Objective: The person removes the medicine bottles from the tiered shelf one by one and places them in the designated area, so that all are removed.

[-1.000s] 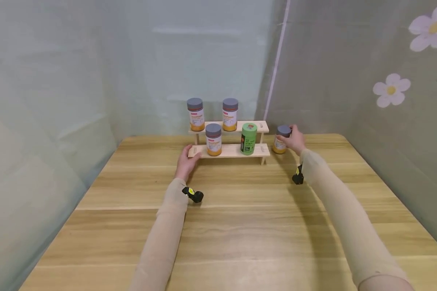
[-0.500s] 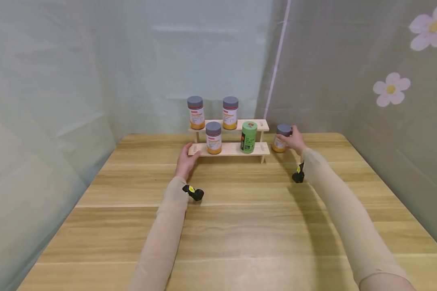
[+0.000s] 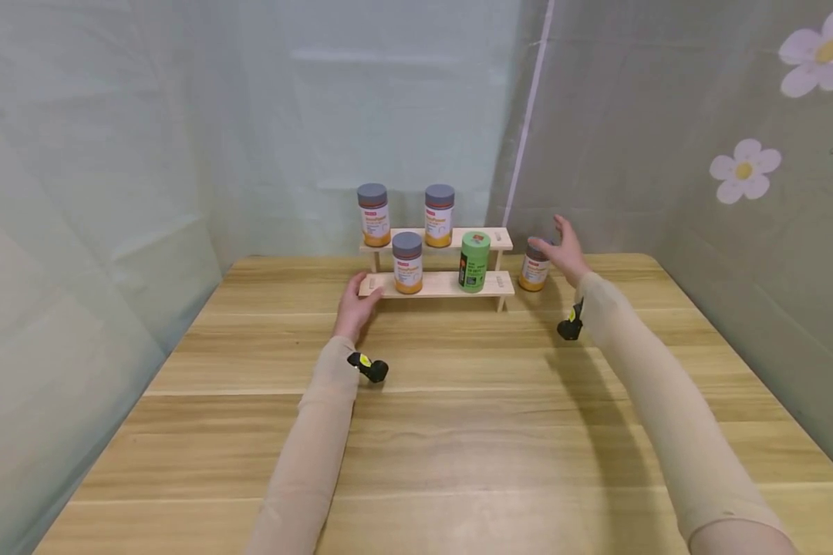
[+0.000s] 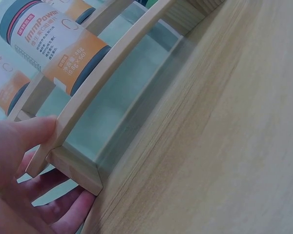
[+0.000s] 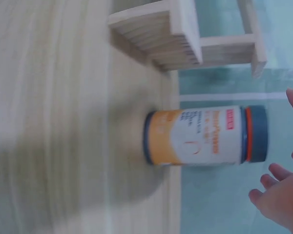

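May topple the jar (image 5: 195, 136), upright on the desk (image 3: 458, 432) just beneath the spread right hand (image 3: 564, 253), by brushing its lid (image 5: 258, 134), or jolt the rack (image 3: 440, 286) pinched by the left hand (image 3: 354, 310) through tugging.

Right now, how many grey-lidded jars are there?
4: back-left jar and middle jar on the upper shelf, front jar on the lower shelf, fourth jar on the table to their right.

Before you on the worktop (image 3: 458, 439) stands a rack (image 3: 440, 286): rear-left jar (image 3: 373, 217) and rear-middle jar (image 3: 440, 218) on its upper tier, front jar (image 3: 408, 266) left of the canister (image 3: 473, 264) on the lower. Your left hand (image 3: 355, 310) is at the rack's left end; right of the rack, the lone jar (image 3: 533, 274) stands beside your right hand (image 3: 566, 254).
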`<state>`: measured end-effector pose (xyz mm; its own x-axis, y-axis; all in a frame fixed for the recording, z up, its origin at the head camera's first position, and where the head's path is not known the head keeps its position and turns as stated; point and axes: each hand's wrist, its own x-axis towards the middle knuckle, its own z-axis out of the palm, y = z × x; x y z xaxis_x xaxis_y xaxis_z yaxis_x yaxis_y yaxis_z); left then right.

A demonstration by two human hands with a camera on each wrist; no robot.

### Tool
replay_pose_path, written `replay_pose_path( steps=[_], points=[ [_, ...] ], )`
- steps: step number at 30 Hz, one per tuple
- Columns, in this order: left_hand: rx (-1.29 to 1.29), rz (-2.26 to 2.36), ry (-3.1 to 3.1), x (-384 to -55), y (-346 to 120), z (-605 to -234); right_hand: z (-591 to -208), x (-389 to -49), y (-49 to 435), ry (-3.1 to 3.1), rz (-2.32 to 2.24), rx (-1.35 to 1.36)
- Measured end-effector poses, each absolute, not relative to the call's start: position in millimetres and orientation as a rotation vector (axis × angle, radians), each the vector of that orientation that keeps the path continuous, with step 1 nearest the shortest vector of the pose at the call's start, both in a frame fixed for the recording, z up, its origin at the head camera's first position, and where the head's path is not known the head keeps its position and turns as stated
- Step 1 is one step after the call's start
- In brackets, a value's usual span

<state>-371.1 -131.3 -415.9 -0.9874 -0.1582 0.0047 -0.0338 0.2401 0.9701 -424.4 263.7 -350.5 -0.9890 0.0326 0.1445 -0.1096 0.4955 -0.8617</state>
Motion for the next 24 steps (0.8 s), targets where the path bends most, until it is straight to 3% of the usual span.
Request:
replay_pose_path(
  steps=[9, 24],
  points=[
    [0.202, -1.874, -2.394, -370, -131, -415, -327, -425, 243, -2.435, 1.41, 0.068],
    [0.209, -1.871, -2.361, -369, -131, -417, -293, -422, 171, -2.328, 1.567, 0.31]
  ],
)
